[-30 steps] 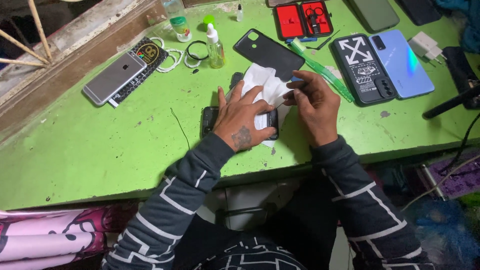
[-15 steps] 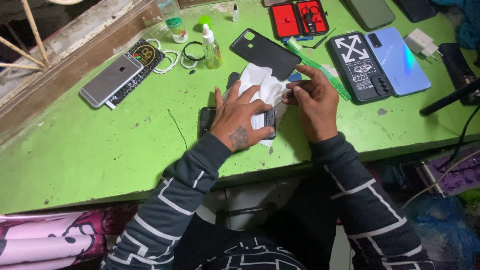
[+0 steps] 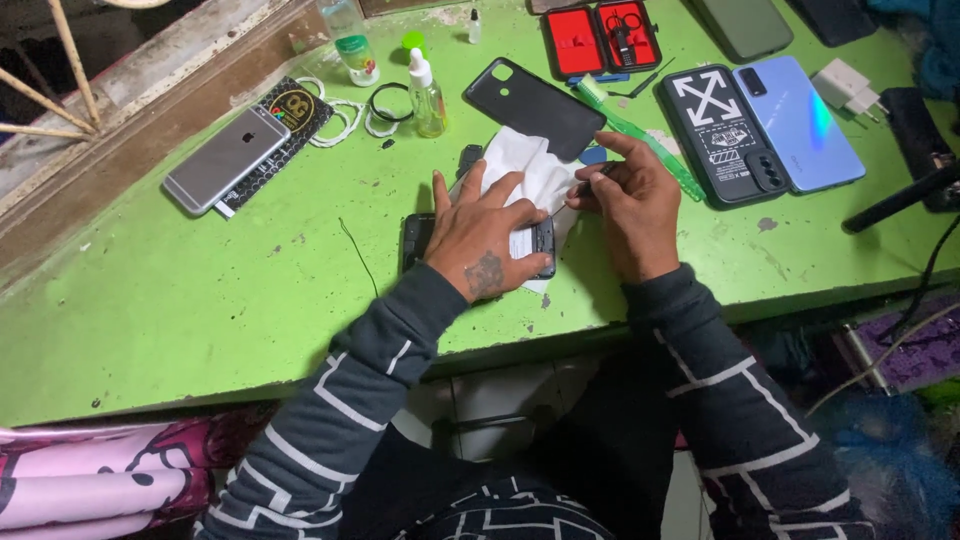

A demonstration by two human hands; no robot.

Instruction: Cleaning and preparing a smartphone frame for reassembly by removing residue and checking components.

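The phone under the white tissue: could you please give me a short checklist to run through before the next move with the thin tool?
1. Phone pinned flat on the green table: ok, left hand presses on it.
2. Thin tool gripped: ok, pinched in the right hand.
3. Tool tip in sight: cannot tell, it is too small to make out.
4. White tissue clear of the working edge: not ok, it drapes over the phone.
5. Spray bottle upright and away from the hands: ok.
6. Black back cover set aside: ok.
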